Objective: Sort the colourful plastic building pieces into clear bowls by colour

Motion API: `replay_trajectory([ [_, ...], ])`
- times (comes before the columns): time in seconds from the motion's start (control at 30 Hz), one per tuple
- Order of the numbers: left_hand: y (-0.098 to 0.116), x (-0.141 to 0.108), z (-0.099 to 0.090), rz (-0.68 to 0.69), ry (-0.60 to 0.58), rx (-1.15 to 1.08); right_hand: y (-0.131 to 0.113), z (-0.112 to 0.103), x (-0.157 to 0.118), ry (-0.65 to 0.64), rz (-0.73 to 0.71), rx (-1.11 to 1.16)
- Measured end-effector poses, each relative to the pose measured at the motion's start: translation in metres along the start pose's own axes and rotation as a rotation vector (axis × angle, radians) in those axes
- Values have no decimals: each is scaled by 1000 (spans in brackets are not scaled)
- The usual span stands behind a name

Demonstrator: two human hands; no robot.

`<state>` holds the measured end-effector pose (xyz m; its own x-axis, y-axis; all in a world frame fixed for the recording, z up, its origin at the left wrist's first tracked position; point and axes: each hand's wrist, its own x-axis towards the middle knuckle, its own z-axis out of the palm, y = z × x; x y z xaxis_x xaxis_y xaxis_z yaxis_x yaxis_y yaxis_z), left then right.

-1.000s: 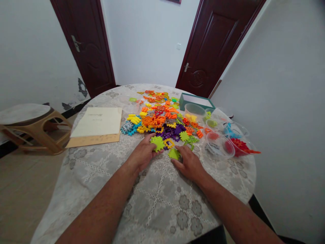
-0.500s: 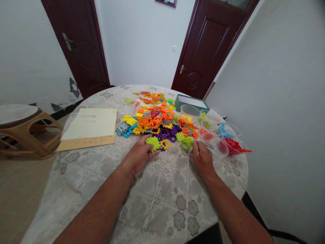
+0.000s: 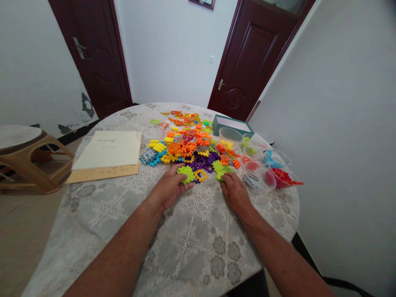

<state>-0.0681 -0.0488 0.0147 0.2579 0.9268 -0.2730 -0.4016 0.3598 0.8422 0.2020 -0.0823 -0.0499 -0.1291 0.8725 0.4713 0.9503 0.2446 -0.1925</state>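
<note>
Left hand (image 3: 168, 189) — fingers half-curled against a lime-green gear-edged plastic tile (image 3: 185, 175) ahead of it, hold unclear; yellow square frame piece (image 3: 201, 175) just beside that tile; right hand (image 3: 235, 192) — fingers loosely spread, tips touching a green tile (image 3: 223, 173) up-left of the hand, nearer it than the left hand, grip unclear.

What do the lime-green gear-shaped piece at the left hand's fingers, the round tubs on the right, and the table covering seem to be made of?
The lime-green gear-shaped piece looks like moulded matte plastic, with even colour and crisp teeth. The round tub looks like thin clear plastic, being see-through with a glossy rim. The table covering may be printed vinyl or fabric; its soft sheen leaves that open.
</note>
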Motion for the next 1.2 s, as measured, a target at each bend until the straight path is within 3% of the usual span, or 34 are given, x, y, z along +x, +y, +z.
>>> replay_trajectory([
  [0.37,-3,2,-3,-6,-13,11,-4,-6,10,-103,-13,81],
  [0.53,-4,2,-4,-11,-32,24,-5,-9,8,-51,2,239],
  [0.6,-4,2,-4,-3,-41,25,-6,-11,6,-13,82,398],
  [0.7,-6,2,-5,2,-44,24,-13,-17,5,-35,383,815],
  [0.8,-7,3,-6,1,-40,31,-27,-29,11,-144,667,1316],
  [0.9,-7,2,-6,17,-65,27,-45,-43,23,-359,750,1629],
  [1.07,-7,0,-6,31,-117,-14,-70,-41,49,-690,695,1702],
  [1.2,-9,0,-8,41,-120,15,-78,-22,59,-710,682,1693],
])
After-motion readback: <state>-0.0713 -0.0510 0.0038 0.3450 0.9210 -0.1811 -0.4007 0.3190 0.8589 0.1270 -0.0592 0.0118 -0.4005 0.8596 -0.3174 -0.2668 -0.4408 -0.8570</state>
